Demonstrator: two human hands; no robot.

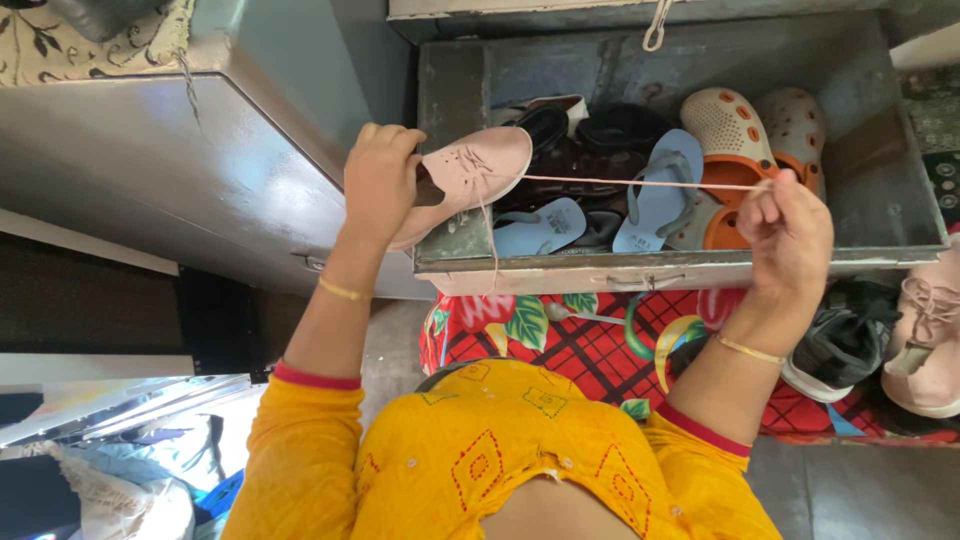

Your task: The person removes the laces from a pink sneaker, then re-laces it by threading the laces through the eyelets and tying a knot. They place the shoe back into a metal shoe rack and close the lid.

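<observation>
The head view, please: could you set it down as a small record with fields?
left hand: the left hand grips the heel of a pale pink lace-up shoe
right hand: the right hand pulls a pink shoelace taut
behind: open grey metal trunk holding blue flip-flops and cream-and-orange clogs
right edge: second pink lace-up shoe

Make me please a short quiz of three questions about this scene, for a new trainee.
1. True or false: the left hand holds the pink shoe.
2. What does the right hand pull? A) a slipper B) the shoelace C) a cloth
3. Where do the blue slippers lie?

Key: 1 true; 2 B; 3 in the metal trunk.
</observation>
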